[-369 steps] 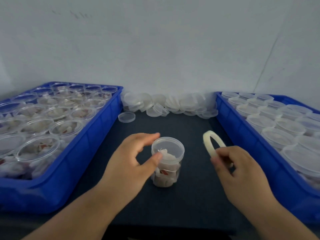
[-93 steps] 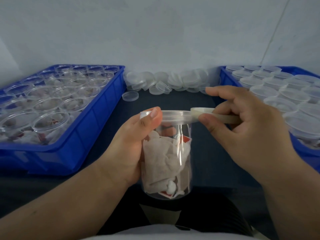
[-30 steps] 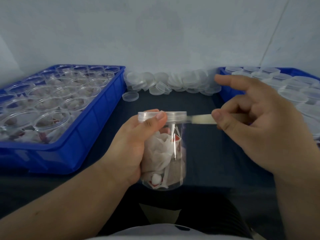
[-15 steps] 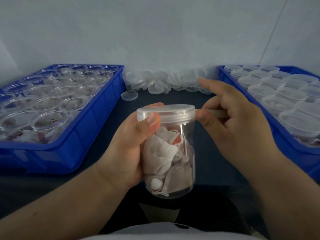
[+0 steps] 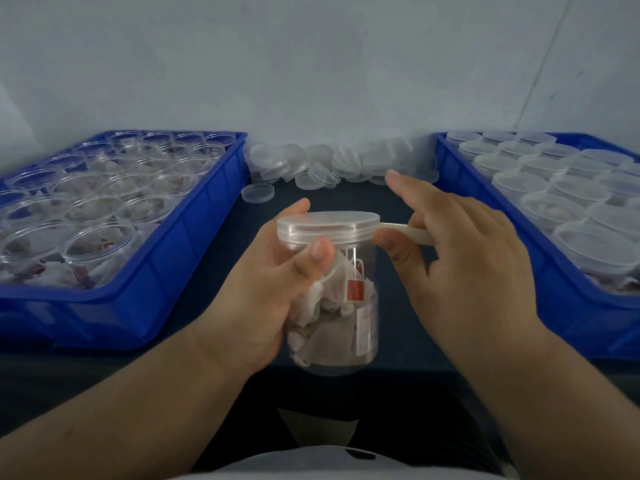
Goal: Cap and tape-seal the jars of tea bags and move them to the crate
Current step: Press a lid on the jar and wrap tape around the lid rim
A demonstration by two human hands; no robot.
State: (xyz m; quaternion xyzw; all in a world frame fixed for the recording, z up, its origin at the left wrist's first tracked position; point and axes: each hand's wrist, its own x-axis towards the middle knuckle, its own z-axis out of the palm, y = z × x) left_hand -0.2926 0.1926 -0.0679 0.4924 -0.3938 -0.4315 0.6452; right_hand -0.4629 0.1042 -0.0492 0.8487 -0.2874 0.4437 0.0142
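Observation:
My left hand [image 5: 266, 289] grips a clear plastic jar [image 5: 341, 313] of tea bags, held up in front of me above the dark table, thumb just below its clear lid [image 5: 327, 225]. My right hand [image 5: 464, 268] holds a whitish roll of tape [image 5: 412, 233] edge-on against the right side of the lid rim; the index finger points away, and most of the roll is hidden behind the fingers. The left blue crate [image 5: 162, 271] holds several uncapped jars of tea bags. The right blue crate [image 5: 554, 292] holds several capped jars.
A heap of loose clear lids [image 5: 346, 164] lies along the wall between the crates, with one lid [image 5: 258, 194] apart at the front left. A strip of dark table [image 5: 398, 344] runs between the crates. My lap shows at the bottom edge.
The jar has been turned in my left hand and tilted slightly, showing a red tea-bag tag. My right hand stays at the lid rim with the tape roll, closer than one second ago.

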